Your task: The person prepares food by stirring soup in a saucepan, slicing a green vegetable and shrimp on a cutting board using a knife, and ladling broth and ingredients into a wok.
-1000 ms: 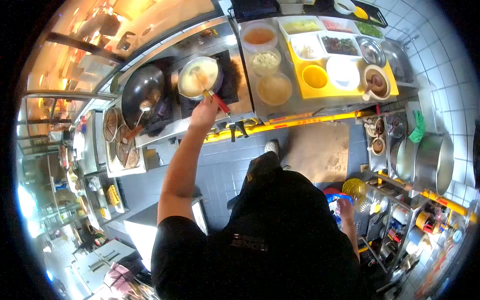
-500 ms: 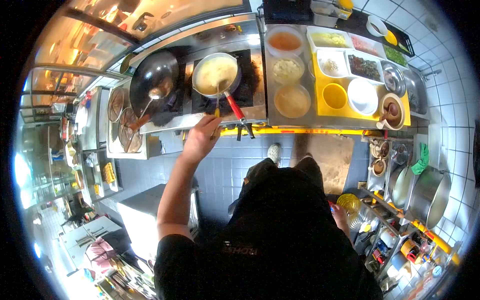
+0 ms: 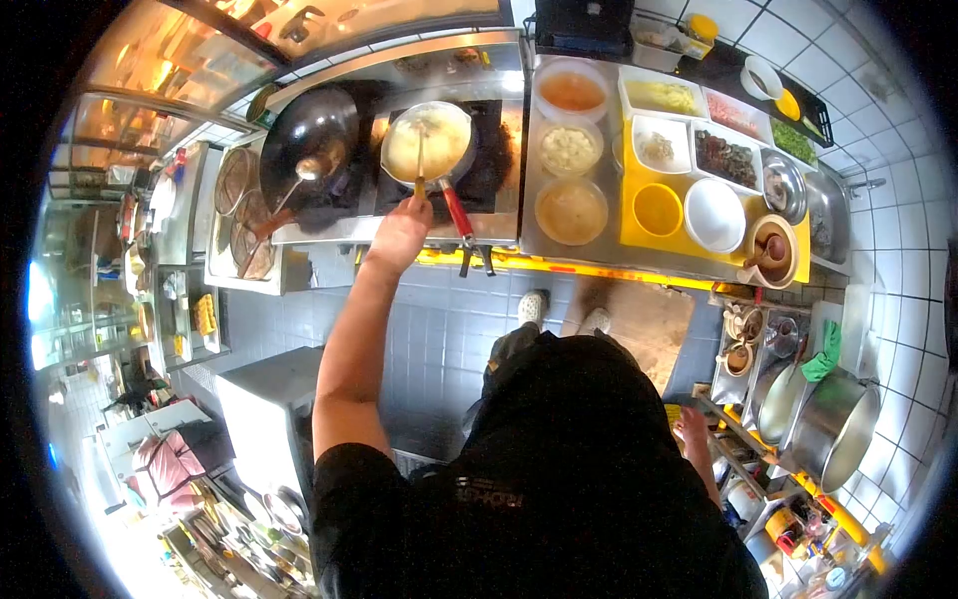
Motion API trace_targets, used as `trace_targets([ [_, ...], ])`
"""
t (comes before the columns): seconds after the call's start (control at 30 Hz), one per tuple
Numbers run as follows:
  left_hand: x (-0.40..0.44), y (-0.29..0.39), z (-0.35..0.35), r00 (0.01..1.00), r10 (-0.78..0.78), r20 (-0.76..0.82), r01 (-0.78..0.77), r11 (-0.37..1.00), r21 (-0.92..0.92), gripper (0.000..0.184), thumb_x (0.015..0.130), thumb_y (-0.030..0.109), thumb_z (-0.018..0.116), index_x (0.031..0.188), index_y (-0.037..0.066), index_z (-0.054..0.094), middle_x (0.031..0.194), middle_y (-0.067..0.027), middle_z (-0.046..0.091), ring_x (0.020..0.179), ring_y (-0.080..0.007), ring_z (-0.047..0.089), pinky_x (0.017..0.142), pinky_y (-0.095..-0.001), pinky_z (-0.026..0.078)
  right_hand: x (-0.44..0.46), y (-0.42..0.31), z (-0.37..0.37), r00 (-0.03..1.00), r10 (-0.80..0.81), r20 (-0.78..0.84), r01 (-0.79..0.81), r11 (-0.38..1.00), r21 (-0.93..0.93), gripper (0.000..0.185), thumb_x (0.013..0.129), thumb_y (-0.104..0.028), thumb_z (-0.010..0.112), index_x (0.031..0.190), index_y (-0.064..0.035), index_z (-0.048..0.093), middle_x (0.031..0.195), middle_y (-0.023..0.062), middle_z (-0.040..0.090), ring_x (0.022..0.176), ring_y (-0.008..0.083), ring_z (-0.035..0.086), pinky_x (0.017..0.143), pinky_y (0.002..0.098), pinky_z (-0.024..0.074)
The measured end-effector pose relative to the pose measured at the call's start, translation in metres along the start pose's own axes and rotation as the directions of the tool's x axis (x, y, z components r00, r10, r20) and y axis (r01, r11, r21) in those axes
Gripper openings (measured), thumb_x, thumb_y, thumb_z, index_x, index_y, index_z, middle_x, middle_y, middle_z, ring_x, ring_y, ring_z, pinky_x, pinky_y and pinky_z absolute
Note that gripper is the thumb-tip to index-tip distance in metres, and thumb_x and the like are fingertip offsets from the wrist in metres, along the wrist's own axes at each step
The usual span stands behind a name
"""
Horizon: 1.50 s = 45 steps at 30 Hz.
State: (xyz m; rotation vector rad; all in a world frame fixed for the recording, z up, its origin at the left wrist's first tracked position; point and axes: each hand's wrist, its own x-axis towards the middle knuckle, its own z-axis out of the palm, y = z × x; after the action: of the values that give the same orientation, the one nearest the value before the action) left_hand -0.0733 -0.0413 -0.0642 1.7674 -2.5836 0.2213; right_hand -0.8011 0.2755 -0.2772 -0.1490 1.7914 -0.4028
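My left hand (image 3: 404, 232) is closed around the yellow grip of a long-handled metal cooking utensil (image 3: 421, 155). The head of the utensil is sunk in a pale yellow, creamy food, so its kind is hidden. That food fills a pan (image 3: 385, 160) on the stove. Beside my left hand, the pan's red handle (image 3: 456, 212) points toward me, untouched. My right hand (image 3: 691, 427) hangs low by my right side, near a yellow basket-like thing on the lower shelving. Its fingers are too small and blurred to make out.
Left of the pan is a black wok (image 3: 311, 130) with a ladle (image 3: 307, 170) in it. Round strainers (image 3: 239, 180) lie farther left. To the right stand bowls (image 3: 571, 212), white ingredient trays (image 3: 661, 98) and a yellow cup (image 3: 658, 210). A yellow rail (image 3: 559, 266) runs along the counter front.
My left hand has pushed forward and slightly left, carrying the utensil toward the pan's far side. The pan's red handle has swung slightly left. My right hand shows a little more, and the view has shifted.
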Motion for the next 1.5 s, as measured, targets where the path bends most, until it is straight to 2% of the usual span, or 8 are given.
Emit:
trace_targets([
  [0.3,0.006,0.007,-0.041,0.796,-0.487,-0.36,0.336,0.849,-0.407,0.022,0.087,0.009,0.064,0.103,-0.006,0.067,0.091,-0.0236,0.069,0.084,-0.0318,0.069,0.071,-0.0359,0.056,-0.001,0.024,0.0,0.994,-0.082,0.068,0.102,0.92,-0.379,0.034,0.088,-0.031,0.061,0.118,-0.0154,0.059,0.117,0.0067,0.059,0.099,0.0288,0.058,0.085,0.0428,0.0493],
  [0.5,-0.003,0.007,-0.059,0.427,-0.881,0.203,-0.011,-0.229,-0.973,0.027,0.096,0.01,0.057,0.112,-0.011,0.063,0.107,-0.0162,0.07,0.088,-0.0202,0.071,0.085,-0.0308,0.058,0.019,0.024,0.001,0.905,-0.306,0.296,0.393,0.332,-0.857,0.032,0.09,-0.03,0.056,0.119,-0.0164,0.058,0.124,0.0057,0.057,0.101,0.0282,0.055,0.088,0.0429,0.0468],
  [0.67,-0.008,0.038,-0.024,0.823,-0.472,-0.318,0.261,0.81,-0.525,0.027,0.091,0.003,0.058,0.116,-0.005,0.061,0.107,-0.0233,0.064,0.102,-0.0389,0.062,0.088,-0.0438,0.053,0.041,0.031,-0.009,0.799,-0.216,0.561,0.44,-0.425,-0.791,0.031,0.091,-0.029,0.053,0.119,-0.0172,0.058,0.13,0.0049,0.055,0.102,0.0277,0.053,0.091,0.0429,0.0447],
  [0.83,-0.006,0.057,0.012,0.965,-0.216,-0.149,0.141,0.905,-0.401,0.038,0.087,0.007,0.062,0.123,-0.003,0.056,0.12,-0.0244,0.057,0.108,-0.0411,0.058,0.091,-0.0438,0.052,0.084,0.064,-0.034,0.544,-0.48,0.688,0.353,-0.613,-0.707,0.031,0.089,-0.027,0.057,0.117,-0.0144,0.058,0.127,0.0054,0.056,0.107,0.0255,0.053,0.091,0.0392,0.0455],
  [0.93,-0.011,0.065,-0.005,0.927,-0.284,-0.247,0.175,0.906,-0.385,0.041,0.089,0.017,0.065,0.124,-0.002,0.058,0.123,-0.0252,0.057,0.111,-0.0404,0.058,0.094,-0.0409,0.051,0.007,0.022,-0.001,0.663,-0.58,0.473,0.56,-0.035,-0.828,0.028,0.086,-0.026,0.063,0.11,-0.0108,0.062,0.12,0.0079,0.058,0.108,0.0263,0.055,0.087,0.0391,0.0488],
  [1.07,-0.05,0.029,0.053,0.557,-0.826,-0.088,0.591,0.468,-0.657,0.032,0.093,0.018,0.062,0.12,0.0,0.062,0.117,-0.0216,0.064,0.098,-0.0369,0.066,0.088,-0.0428,0.054,-0.034,0.0,0.013,0.656,-0.491,0.574,0.416,-0.399,-0.817,0.025,0.086,-0.027,0.066,0.102,-0.0078,0.066,0.105,0.0121,0.064,0.092,0.034,0.063,0.078,0.0454,0.0524],
  [1.23,-0.118,-0.002,0.292,0.265,-0.752,0.604,0.831,-0.139,-0.538,0.039,0.087,0.036,0.062,0.111,0.007,0.068,0.104,-0.0164,0.07,0.098,-0.0337,0.067,0.084,-0.0449,0.052,-0.072,0.031,0.016,0.986,-0.158,-0.058,0.09,0.785,-0.613,0.033,0.092,-0.032,0.065,0.118,-0.0125,0.06,0.108,0.0057,0.063,0.092,0.0221,0.061,0.076,0.0398,0.0521],
  [1.5,-0.07,0.027,0.33,0.343,-0.389,0.855,-0.051,-0.917,-0.397,0.02,0.098,0.014,0.055,0.109,-0.002,0.062,0.097,-0.0117,0.067,0.085,-0.0237,0.067,0.071,-0.0342,0.059,-0.189,-0.01,0.035,0.899,-0.055,-0.435,-0.051,0.972,-0.229,0.03,0.094,-0.028,0.063,0.115,-0.0064,0.064,0.108,0.0057,0.065,0.095,0.018,0.062,0.076,0.0349,0.0531],
])
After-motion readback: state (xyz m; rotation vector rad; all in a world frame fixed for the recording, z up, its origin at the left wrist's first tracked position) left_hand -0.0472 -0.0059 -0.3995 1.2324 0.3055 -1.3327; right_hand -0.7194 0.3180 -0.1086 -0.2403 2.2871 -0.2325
